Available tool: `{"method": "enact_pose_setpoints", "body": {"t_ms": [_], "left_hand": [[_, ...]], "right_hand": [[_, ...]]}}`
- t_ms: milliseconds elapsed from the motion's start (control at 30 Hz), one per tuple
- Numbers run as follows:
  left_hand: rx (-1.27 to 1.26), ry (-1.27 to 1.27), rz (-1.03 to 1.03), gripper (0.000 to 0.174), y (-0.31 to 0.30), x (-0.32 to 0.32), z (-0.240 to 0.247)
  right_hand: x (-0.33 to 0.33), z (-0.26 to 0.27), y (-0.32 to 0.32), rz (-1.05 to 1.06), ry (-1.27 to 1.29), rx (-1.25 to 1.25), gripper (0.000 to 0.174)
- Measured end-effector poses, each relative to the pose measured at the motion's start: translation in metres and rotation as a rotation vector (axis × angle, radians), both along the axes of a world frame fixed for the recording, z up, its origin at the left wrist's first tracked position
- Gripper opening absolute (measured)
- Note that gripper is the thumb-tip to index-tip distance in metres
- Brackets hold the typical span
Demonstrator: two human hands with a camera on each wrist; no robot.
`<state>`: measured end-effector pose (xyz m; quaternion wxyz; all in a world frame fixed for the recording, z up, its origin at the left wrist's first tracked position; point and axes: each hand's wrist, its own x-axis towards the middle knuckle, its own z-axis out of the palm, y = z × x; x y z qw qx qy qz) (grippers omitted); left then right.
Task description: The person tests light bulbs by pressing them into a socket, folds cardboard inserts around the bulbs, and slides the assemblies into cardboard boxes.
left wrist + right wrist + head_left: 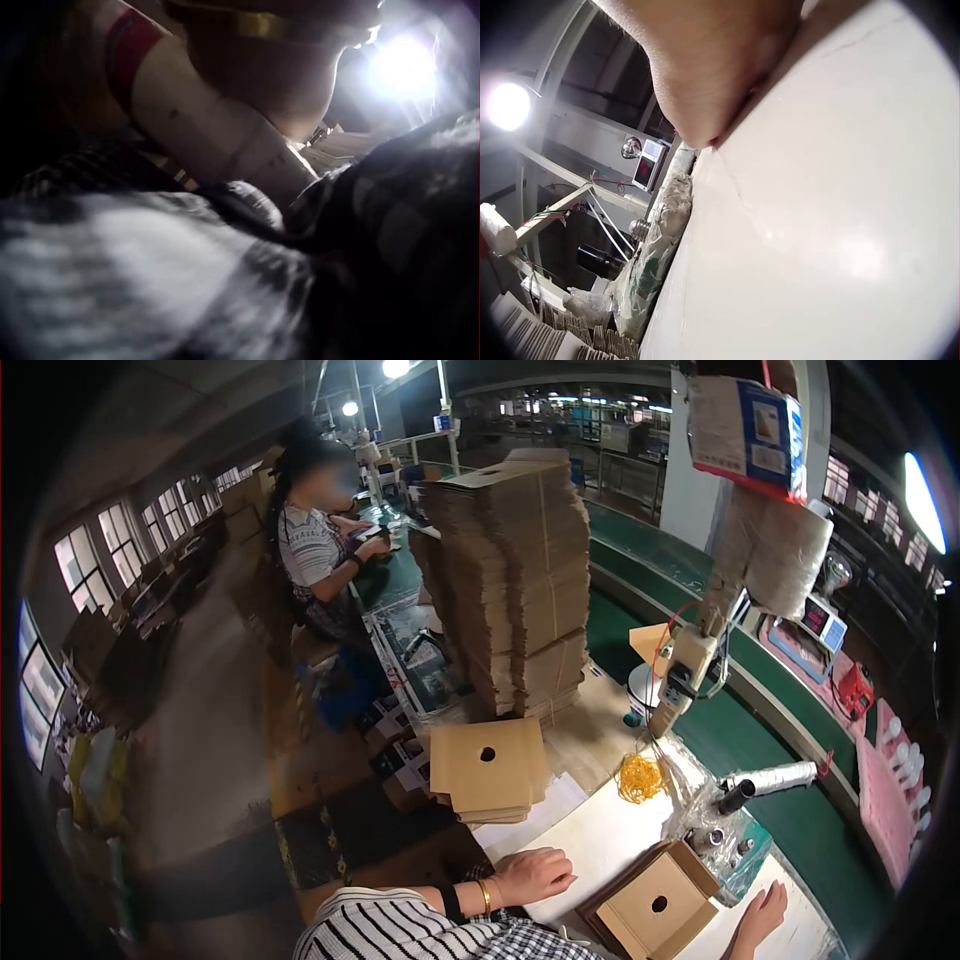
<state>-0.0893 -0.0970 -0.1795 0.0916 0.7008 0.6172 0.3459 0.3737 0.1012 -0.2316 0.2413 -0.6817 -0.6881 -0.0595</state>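
Observation:
My left hand (pixel 532 876) rests at the table's near edge, its fingers loosely bent with nothing seen in them. On the other side, my right hand (pixel 765 918) lies on the white tabletop (pixel 817 195), and the right wrist view shows its heel (pixel 705 90) against that surface. Between both hands sits a brown cardboard box (pixel 655 905) with raised side flaps and a dark round hole in its middle panel. Clothing fills much of the left wrist view, hiding the left fingers.
Flat cardboard pieces with a hole (pixel 487 765) are stacked beyond my left hand, before a tall cardboard stack (pixel 520 580). Yellow rubber bands (pixel 640 778) and a plastic-wrapped black cylinder (pixel 738 797) lie behind the box. Another person (pixel 320 540) works further along the bench.

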Motion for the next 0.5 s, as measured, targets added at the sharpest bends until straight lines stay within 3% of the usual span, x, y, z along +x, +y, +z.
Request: {"method": "enact_pose_setpoints", "body": {"t_ms": [67,133,500], "left_hand": [[0.003,-0.019,-0.015,0.021,0.0,0.0,0.002],[0.023,-0.017,-0.006,0.02,0.0,0.0,0.0],[0.041,-0.034,-0.019,0.022,-0.002,0.0,-0.005]], "right_hand": [[-0.018,0.019,-0.01,-0.008,0.005,0.045,0.035],[-0.034,0.051,-0.022,0.014,-0.036,-0.133,0.046],[-0.035,0.058,-0.026,0.035,-0.057,-0.158,0.043]]}}
